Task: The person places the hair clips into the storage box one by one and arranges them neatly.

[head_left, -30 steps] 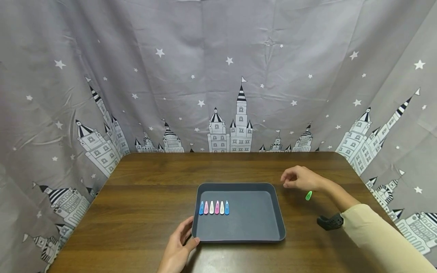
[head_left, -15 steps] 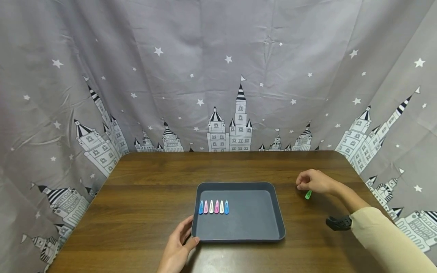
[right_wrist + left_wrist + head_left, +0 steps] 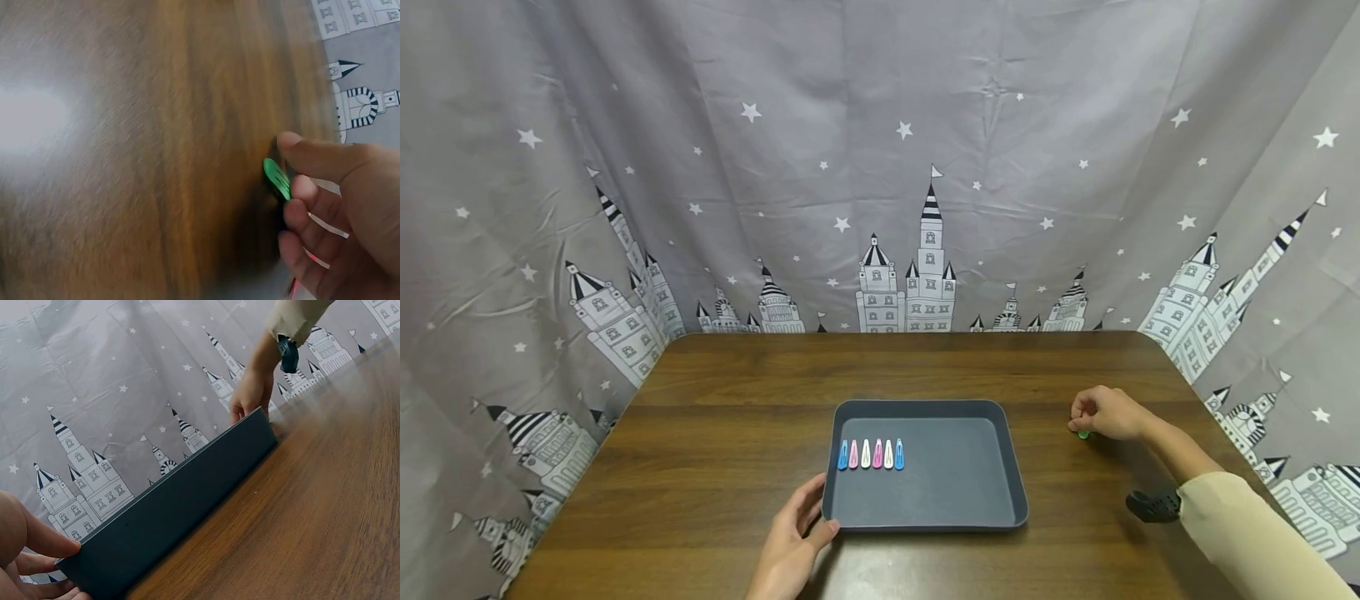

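Observation:
A dark grey rectangular tray [image 3: 962, 479] lies on the table, with a row of several snap hair clips [image 3: 877, 454] in blue, pink and white along its left part. My left hand [image 3: 793, 537] grips the tray's near left corner, thumb on the rim [image 3: 70, 550] and fingers against the outer side. To the right of the tray, my right hand [image 3: 1108, 414] is low over the table, its fingertips at a green hair clip [image 3: 277, 178]. In the right wrist view the clip sits between thumb and curled fingers, its lower end against a fingertip; the fingers partly cover it in the head view.
The brown wooden table [image 3: 737, 433] reaches back to a grey curtain [image 3: 790, 167] printed with castles and stars. A black strap [image 3: 1153, 506] hangs at the right sleeve [image 3: 1232, 517]. Blurred white and pink strips show between the right fingers in the right wrist view.
My right hand has moved right and down toward the near side, from beside the tray to the green hair clip, which its fingers now partly cover. The left hand and tray have stayed still.

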The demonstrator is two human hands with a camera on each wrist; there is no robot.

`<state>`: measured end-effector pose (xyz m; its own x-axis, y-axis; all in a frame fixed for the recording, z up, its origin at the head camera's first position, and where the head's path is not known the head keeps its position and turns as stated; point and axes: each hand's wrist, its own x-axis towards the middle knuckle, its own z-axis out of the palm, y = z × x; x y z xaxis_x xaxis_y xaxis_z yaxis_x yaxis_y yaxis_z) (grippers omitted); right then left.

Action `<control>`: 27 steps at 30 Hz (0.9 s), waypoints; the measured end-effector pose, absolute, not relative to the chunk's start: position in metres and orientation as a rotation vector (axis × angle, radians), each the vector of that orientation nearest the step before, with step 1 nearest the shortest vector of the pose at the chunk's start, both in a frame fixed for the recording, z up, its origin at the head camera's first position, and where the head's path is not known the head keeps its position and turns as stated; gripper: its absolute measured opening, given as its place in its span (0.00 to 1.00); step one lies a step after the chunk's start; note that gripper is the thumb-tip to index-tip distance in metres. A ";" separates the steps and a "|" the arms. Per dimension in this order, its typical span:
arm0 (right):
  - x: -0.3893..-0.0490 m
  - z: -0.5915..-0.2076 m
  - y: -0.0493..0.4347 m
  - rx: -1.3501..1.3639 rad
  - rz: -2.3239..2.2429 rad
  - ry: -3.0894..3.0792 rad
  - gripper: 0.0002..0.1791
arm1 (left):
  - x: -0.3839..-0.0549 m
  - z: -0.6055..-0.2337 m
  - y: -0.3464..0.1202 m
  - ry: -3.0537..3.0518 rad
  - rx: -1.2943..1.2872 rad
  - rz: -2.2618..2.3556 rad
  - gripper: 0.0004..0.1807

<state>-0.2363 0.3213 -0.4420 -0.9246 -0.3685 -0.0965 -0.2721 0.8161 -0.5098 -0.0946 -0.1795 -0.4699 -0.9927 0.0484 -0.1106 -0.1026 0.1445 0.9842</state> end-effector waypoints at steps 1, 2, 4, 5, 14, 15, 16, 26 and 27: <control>-0.235 -0.442 0.323 -0.500 -0.737 2.826 0.09 | -0.095 -0.470 -0.179 2.287 -0.051 1.982 0.35; -0.235 -0.443 0.326 -0.506 -0.730 2.839 0.10 | -0.095 -0.470 -0.179 2.289 -0.050 1.980 0.35; -0.234 -0.443 0.330 -0.511 -0.722 2.852 0.09 | -0.095 -0.470 -0.179 2.288 -0.044 1.985 0.35; -0.233 -0.443 0.331 -0.515 -0.718 2.855 0.09 | -0.095 -0.470 -0.179 2.289 -0.043 1.985 0.35; -0.231 -0.442 0.342 -0.526 -0.674 2.899 0.11 | -0.094 -0.469 -0.179 2.291 -0.029 1.994 0.35; -0.231 -0.442 0.343 -0.518 -0.676 2.900 0.11 | -0.094 -0.469 -0.179 2.292 -0.030 1.994 0.35; -0.231 -0.443 0.344 -0.506 -0.681 2.899 0.11 | -0.094 -0.469 -0.179 2.293 -0.032 1.992 0.35; -0.230 -0.446 0.349 -0.504 -0.665 2.904 0.12 | -0.094 -0.468 -0.179 2.299 -0.038 1.977 0.35; -0.230 -0.446 0.349 -0.517 -0.661 2.908 0.11 | -0.094 -0.468 -0.178 2.296 -0.038 1.977 0.35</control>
